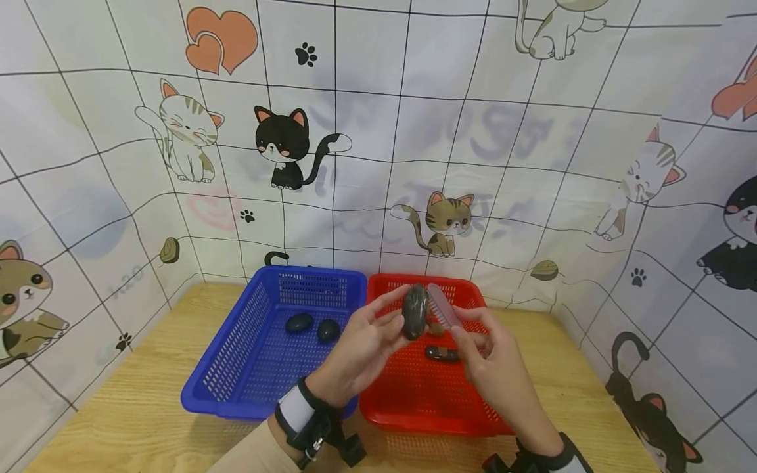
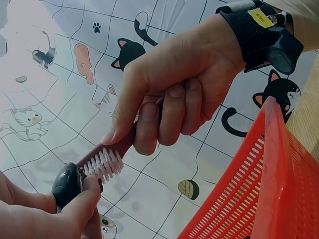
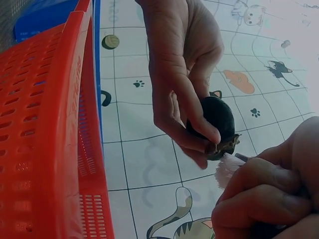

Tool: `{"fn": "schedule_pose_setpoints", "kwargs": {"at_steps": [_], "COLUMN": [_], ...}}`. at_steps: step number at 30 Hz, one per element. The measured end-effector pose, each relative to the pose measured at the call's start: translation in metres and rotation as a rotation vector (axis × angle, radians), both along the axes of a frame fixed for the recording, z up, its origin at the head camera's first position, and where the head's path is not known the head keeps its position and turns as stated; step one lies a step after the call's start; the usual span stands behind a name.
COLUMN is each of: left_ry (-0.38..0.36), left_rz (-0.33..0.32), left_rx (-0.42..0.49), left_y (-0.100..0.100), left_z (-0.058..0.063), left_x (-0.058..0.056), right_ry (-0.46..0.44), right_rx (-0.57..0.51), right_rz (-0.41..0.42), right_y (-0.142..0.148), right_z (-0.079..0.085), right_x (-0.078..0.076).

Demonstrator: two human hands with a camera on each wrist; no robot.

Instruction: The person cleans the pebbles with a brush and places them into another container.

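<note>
My left hand (image 1: 369, 345) pinches a smooth dark stone (image 1: 415, 312) over the red basket. Brown, dirt-like crust (image 3: 227, 147) clings to one end of that stone in the right wrist view. The right hand (image 1: 493, 355) grips a small brush (image 1: 442, 306) with a dull pink back. Its white bristles (image 2: 105, 164) face the stone, with their tips right at the crusted end. Both hands are raised close together, and in the left wrist view the right hand's fingers (image 2: 169, 122) curl round the brush handle.
Below the hands is a red basket (image 1: 426, 424) holding a dark stone (image 1: 442, 354) with a brown patch and a brownish piece (image 1: 436, 328). A blue basket (image 1: 195, 394) on the left holds two dark stones (image 1: 299, 322). A cat-print sheet (image 1: 367, 131) hangs behind the wooden table (image 1: 130, 381).
</note>
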State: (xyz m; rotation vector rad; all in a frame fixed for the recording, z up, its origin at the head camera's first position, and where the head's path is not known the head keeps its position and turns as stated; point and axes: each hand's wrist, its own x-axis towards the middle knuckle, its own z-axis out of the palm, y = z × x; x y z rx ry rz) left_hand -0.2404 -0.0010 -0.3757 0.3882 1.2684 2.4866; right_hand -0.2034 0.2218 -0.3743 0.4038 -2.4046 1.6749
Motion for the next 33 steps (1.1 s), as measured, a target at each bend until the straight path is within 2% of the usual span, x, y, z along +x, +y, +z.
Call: {"fn": "schedule_pose_setpoints", "kwargs": {"at_steps": [7, 18, 27, 30, 33], "left_ry": [0.060, 0.097, 0.117, 0.096, 0.071], "left_rz": [-0.081, -0.174, -0.346, -0.358, -0.336], "left_rx": [0.026, -0.012, 0.018, 0.036, 0.059], "left_y": [0.0017, 0.0001, 0.0021, 0.0014, 0.0009], "left_z": [-0.0019, -0.0033, -0.0050, -0.0055, -0.0055], "left_x": [0.0002, 0.0001, 0.0004, 0.0008, 0.0009], "right_ry": [0.003, 0.020, 0.052, 0.053, 0.052], "right_rx": [0.022, 0.013, 0.000, -0.008, -0.015], "right_rz": [0.006, 0.016, 0.037, 0.035, 0.030], "right_y": [-0.0017, -0.0014, -0.0030, -0.0034, -0.0030], "right_z": [0.0005, 0.0006, 0.0024, 0.0021, 0.0000], "right_x": [0.0004, 0.0020, 0.0029, 0.0031, 0.0020]}}
